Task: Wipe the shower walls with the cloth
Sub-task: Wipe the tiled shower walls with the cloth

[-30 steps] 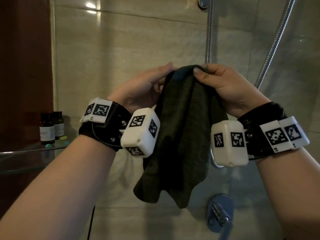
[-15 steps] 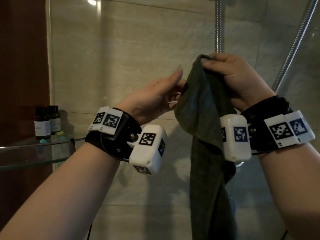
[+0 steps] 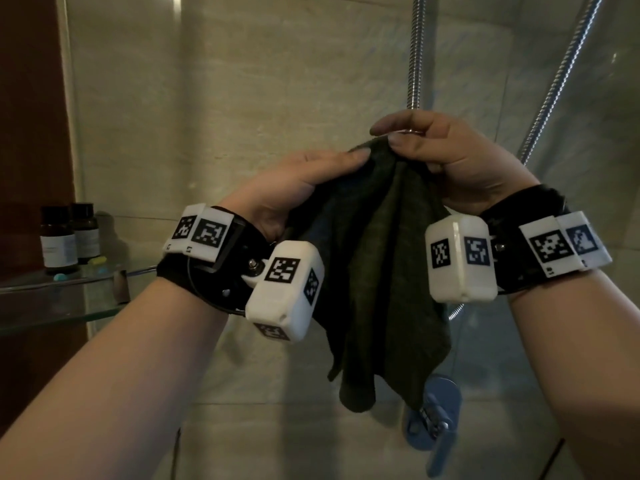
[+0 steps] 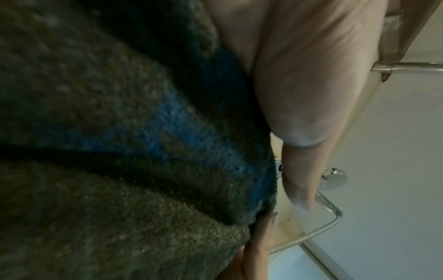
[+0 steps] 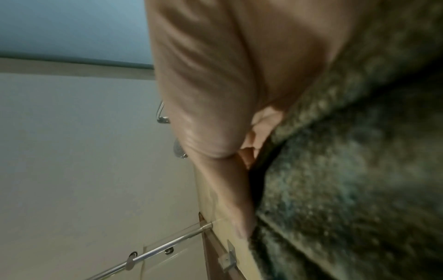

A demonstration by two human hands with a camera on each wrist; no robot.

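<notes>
A dark green cloth (image 3: 384, 278) hangs in front of the beige tiled shower wall (image 3: 259, 98), held up between both hands. My right hand (image 3: 446, 157) pinches its top edge with thumb and curled fingers. My left hand (image 3: 304, 178) holds the cloth's left side, thumb stretched along the top fold. In the left wrist view the cloth (image 4: 120, 151) fills the frame beside my left thumb (image 4: 307, 94). The right wrist view shows the cloth (image 5: 347, 170) against my right thumb (image 5: 210, 94). The cloth hangs clear of the wall.
Two chrome shower hoses (image 3: 415, 50) run down the wall behind my hands. A chrome mixer handle (image 3: 433, 420) sits below the cloth. At the left, a glass shelf (image 3: 52, 299) carries two dark bottles (image 3: 69, 237). A shower head (image 4: 333, 180) shows overhead.
My left hand has taken hold of the cloth again and spread it wider. Both hands have come lower in view, and the cloth hangs shorter and broader than half a second ago.
</notes>
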